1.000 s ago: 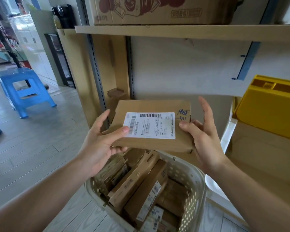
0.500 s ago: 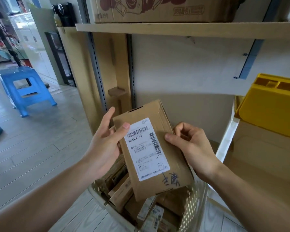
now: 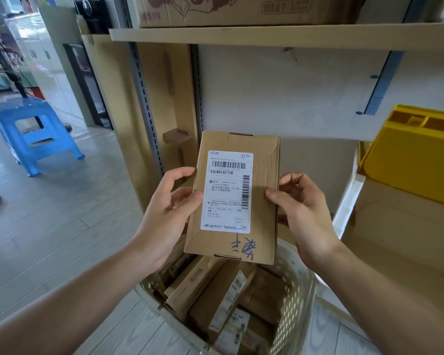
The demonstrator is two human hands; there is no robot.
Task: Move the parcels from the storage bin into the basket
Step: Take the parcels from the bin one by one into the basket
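We take the basket (image 3: 296, 298) as our landmark. Largest around it is the shelving unit (image 3: 241, 38) rising behind it, with a big carton (image 3: 241, 11) on its upper board. To the basket's right we see a yellow storage bin (image 3: 418, 155) tipped on brown cardboard. Far off to the basket's left stands a blue stool (image 3: 34, 134) on the tiled floor.

The basket itself is cream, perforated, and packed with brown parcels (image 3: 210, 290) lying on their sides.

Directly above the basket we hold one parcel (image 3: 233, 198) upright, its white shipping label (image 3: 227, 190) facing us and blue handwriting below it. Our left hand (image 3: 162, 216) grips the parcel's left edge, thumb on the front face, fingers curled behind. Our right hand (image 3: 305, 216) grips the right edge the same way, thumb pressed near the label. The parcel is clear of the basket's contents.
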